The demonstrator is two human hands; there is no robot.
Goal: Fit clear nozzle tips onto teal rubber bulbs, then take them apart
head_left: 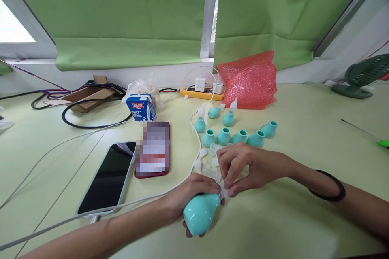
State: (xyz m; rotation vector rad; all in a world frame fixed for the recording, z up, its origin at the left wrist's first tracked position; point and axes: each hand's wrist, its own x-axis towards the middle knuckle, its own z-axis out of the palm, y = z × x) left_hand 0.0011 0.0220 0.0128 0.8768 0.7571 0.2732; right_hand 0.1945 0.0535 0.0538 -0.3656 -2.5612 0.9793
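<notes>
My left hand [190, 194] is wrapped round a glossy turquoise bulb [200, 213], which lies tilted with its neck toward the right. At that neck, my right hand [243, 168] pinches a small translucent tip [224, 191] between thumb and fingers. Beyond my hands, several open-topped turquoise bulbs [223, 136] stand in a row. Behind them are bulbs with clear nozzles, one upright [228, 118] and one lying on its side [214, 112]. Small clear plastic parts [212, 173] lie scattered just left of my right hand, which partly hides them.
A dark-screened phone [107, 178] and a red-cased phone [153, 149] lie left, beside a white cable [136, 201]. Farther back are a milk carton [141, 108], a yellow power strip [202, 93], red bubble wrap [249, 83] and an open cardboard box [88, 99]. A green-handled screwdriver [383, 143] lies far right.
</notes>
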